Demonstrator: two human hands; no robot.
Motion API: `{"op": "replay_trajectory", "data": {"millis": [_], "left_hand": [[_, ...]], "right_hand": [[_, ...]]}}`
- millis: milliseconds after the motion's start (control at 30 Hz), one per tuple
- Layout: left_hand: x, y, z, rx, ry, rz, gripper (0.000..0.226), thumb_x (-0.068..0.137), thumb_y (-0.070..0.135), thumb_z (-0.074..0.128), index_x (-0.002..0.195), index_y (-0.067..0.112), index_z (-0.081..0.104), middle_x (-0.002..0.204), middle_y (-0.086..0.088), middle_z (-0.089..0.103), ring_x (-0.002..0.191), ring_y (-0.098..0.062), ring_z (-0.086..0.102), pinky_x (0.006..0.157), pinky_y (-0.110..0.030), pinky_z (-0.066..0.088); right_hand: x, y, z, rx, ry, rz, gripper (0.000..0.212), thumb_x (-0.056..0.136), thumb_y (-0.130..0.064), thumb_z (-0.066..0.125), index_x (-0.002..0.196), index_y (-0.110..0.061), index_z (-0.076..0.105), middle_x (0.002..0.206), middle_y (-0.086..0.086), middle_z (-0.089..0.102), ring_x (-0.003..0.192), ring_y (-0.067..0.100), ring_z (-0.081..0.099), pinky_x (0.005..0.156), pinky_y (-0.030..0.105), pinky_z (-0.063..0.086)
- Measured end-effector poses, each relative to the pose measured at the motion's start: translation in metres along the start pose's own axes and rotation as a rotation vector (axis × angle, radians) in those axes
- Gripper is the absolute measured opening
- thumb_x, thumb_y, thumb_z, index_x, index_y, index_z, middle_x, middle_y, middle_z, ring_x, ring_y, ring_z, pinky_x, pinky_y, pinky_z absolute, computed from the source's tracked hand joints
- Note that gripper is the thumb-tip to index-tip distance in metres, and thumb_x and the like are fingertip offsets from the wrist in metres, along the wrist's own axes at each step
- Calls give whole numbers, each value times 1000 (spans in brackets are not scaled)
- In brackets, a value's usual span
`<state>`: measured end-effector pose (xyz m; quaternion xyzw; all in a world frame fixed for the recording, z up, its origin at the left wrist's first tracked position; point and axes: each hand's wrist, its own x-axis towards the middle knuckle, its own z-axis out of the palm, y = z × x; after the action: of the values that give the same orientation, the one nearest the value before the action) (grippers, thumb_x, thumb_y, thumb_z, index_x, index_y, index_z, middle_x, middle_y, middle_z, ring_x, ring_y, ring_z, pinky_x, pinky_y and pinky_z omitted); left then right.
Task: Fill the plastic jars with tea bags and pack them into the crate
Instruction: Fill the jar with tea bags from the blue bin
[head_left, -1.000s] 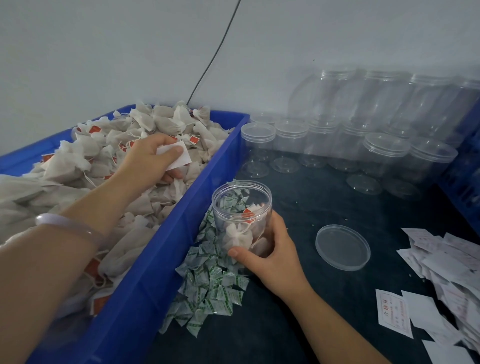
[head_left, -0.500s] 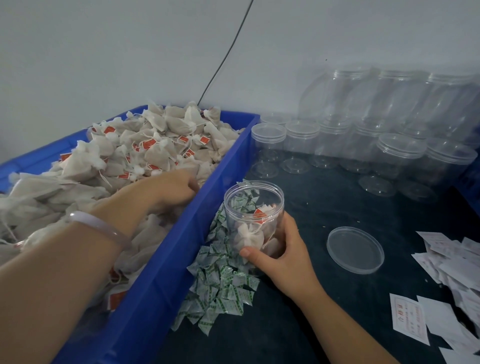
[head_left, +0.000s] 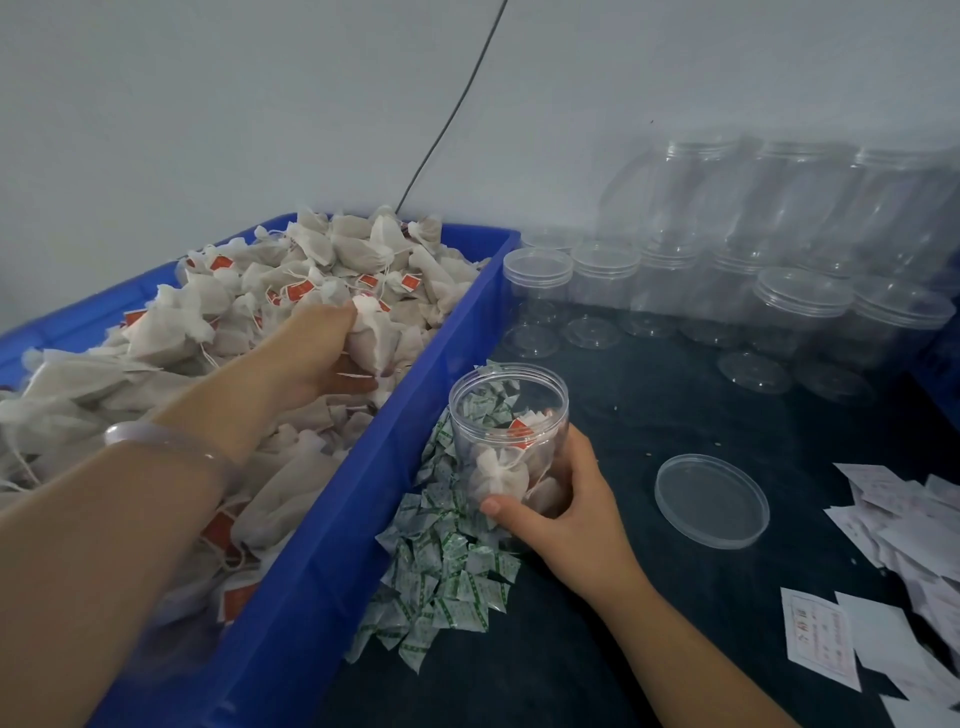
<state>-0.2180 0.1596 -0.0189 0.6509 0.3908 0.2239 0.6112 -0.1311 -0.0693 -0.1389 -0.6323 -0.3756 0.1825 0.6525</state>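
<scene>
A blue crate (head_left: 363, 499) on the left is heaped with white tea bags (head_left: 322, 270) that carry red tags. My left hand (head_left: 317, 353) reaches into the heap and grips a bunch of tea bags (head_left: 376, 332). An open clear plastic jar (head_left: 509, 431) stands on the dark table just right of the crate, with a few tea bags at its bottom. My right hand (head_left: 566, 499) holds the jar low on its side, thumb in front. The jar's clear lid (head_left: 711, 501) lies flat to the right.
A pile of small green-and-white sachets (head_left: 447, 566) lies between crate and jar. Several lidded clear jars (head_left: 800, 306) stand in rows at the back right against the wall. White paper slips (head_left: 883, 519) are scattered at the right edge. A black cable (head_left: 452, 114) runs up the wall.
My left hand let go of the white slip, dipped into the heap and now lifts a bunch of tea bags. The right hand stays on the jar.
</scene>
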Motion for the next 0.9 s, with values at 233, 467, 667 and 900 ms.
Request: {"op": "replay_trajectory", "data": {"millis": [233,467,667,900], "left_hand": [[-39,25,27,-264,-298,168,15,96,25,52,102,12,56,81,-7,62,60,-14,63,48,-22,53],[-68,20,62,523,-493,632,27,78,32,73,104,30,64,104,13,68,97,5,62,86,-18,52],[-2,21,-7,904,299,419,41,95,28,53,134,19,48,143,-7,44,135,-17,34,108,-39,32],[37,-18,-95,1101,600,-18,68,93,44,46,147,8,23,149,-23,32,138,-43,25,110,-57,21]], "right_hand": [[0,-1,0,-1,13,-12,79,58,-43,85,127,-39,46,119,-26,62,109,-4,60,84,8,45],[0,-1,0,8,11,-1,81,55,-44,84,127,-41,46,118,-22,64,108,-2,61,84,11,48],[-1,-1,0,-3,10,3,85,54,-47,84,130,-41,46,119,-27,61,107,-4,60,80,8,48],[-1,-2,0,-21,18,3,82,51,-49,82,125,-47,47,115,-30,62,103,-8,61,76,4,47]]}}
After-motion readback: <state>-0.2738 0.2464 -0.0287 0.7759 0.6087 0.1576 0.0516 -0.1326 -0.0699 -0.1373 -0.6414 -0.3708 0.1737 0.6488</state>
